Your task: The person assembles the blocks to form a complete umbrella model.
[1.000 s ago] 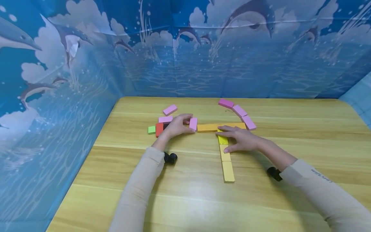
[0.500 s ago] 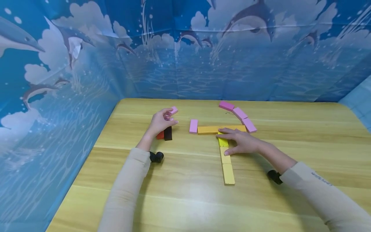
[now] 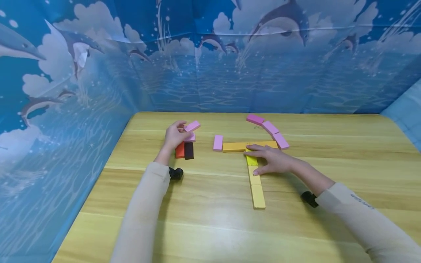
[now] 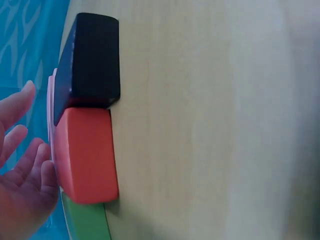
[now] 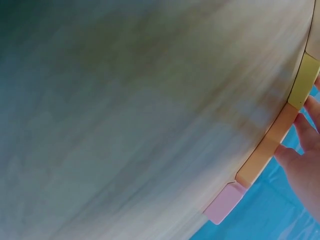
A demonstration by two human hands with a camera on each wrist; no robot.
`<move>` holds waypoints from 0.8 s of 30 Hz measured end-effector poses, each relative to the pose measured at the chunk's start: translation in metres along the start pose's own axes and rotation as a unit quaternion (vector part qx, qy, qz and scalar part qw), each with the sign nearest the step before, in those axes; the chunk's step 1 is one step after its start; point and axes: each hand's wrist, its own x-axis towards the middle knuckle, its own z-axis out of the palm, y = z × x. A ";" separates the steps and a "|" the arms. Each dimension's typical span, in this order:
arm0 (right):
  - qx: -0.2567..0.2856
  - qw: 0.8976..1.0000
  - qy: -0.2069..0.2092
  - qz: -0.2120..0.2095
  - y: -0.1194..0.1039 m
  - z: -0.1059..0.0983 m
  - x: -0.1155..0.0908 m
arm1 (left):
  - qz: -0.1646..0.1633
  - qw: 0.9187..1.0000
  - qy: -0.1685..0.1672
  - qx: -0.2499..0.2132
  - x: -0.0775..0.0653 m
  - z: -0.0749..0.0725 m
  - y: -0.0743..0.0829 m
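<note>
My left hand reaches over the back left group, its thumb and fingers apart around the near end of a slanted pink block. Just under the thumb a second pink block lies behind a red block and a black block. A green block beside the red one shows only in the left wrist view. My right hand rests, fingers spread, on the bright yellow block and the row of orange blocks. Its thumb touches a pale yellow block.
A pink block stands at the left end of the orange row. Three more pink blocks curve back from its right end. Another pale yellow block ends the column nearest me. Blue dolphin-print cloth borders the wooden table.
My left hand has left the pink block beside the orange row and moved left and back to the slanted pink block. My right hand has stayed in place.
</note>
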 end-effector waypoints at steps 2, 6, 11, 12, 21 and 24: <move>0.001 1.000 -0.001 -0.001 0.000 0.000 0.000 | -0.007 1.000 0.006 0.007 0.003 0.002 -0.001; 0.003 1.000 0.000 -0.001 0.000 0.000 0.000 | -0.017 1.000 0.017 0.016 0.008 0.006 -0.002; 0.005 1.000 -0.001 0.000 -0.001 0.000 0.000 | -0.030 0.999 0.032 0.015 0.011 0.013 -0.002; 0.006 1.000 -0.002 0.000 -0.001 0.000 0.000 | -0.035 0.999 0.035 0.013 0.010 0.014 -0.003; 0.005 1.000 -0.002 0.001 -0.003 0.000 -0.001 | -0.058 0.997 0.056 0.011 0.022 0.020 -0.014; 0.005 1.000 0.000 0.001 -0.002 -0.001 -0.001 | -0.059 0.996 0.060 0.016 0.025 0.021 -0.015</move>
